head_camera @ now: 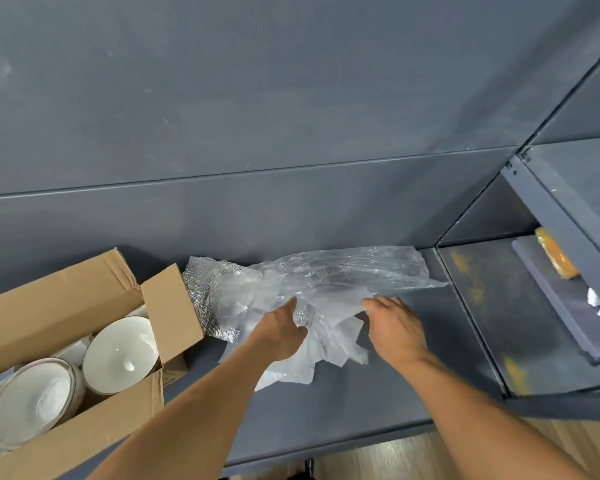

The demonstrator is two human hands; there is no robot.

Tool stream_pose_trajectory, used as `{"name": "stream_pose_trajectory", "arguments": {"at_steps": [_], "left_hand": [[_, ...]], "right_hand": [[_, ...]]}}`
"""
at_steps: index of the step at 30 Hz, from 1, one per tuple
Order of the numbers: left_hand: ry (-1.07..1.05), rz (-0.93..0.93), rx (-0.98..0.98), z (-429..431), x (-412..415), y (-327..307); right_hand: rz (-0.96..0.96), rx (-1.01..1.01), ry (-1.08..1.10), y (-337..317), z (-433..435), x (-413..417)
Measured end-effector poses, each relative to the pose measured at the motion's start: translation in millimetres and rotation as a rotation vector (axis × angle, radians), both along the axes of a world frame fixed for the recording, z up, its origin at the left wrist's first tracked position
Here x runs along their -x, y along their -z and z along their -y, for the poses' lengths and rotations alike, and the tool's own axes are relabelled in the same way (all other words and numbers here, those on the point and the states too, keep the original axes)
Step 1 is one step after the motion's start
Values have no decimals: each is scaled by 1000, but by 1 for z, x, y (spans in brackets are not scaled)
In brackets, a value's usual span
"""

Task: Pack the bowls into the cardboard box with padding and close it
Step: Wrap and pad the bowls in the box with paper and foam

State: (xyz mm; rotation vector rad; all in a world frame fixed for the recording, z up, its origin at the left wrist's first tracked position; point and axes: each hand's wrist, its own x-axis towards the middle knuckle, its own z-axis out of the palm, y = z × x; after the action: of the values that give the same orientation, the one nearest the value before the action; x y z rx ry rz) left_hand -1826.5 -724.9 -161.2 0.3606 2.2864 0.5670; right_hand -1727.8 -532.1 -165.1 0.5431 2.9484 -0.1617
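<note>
Our left hand (280,330) and right hand (394,325) both pinch the plastic wrap (329,285) (fingers curled), beside the box (66,299) of bowls (120,355).

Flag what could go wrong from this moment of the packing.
The white ceramic bowls sit close together in the open brown cardboard box with no padding between them, so they might chip. Both hands, left hand and right hand, gather thin clear plastic sheeting, which may cushion poorly.
</note>
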Motion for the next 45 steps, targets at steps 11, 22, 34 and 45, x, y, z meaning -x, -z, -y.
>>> {"name": "stream_pose_trajectory", "arguments": {"at_steps": [11, 22, 34, 45], "left_hand": [[-327, 129, -261, 8, -4, -21], [-661, 297, -612, 106, -11, -55], [-1003, 318, -918, 232, -27, -87], [-1003, 301, -942, 318, -34, -97]], "right_hand": [[-146, 527, 173, -70, -6, 8], [-29, 1058, 283, -89, 71, 40], [106, 1637, 245, -96, 179, 67], [258, 1568, 94, -99, 263, 84]]}}
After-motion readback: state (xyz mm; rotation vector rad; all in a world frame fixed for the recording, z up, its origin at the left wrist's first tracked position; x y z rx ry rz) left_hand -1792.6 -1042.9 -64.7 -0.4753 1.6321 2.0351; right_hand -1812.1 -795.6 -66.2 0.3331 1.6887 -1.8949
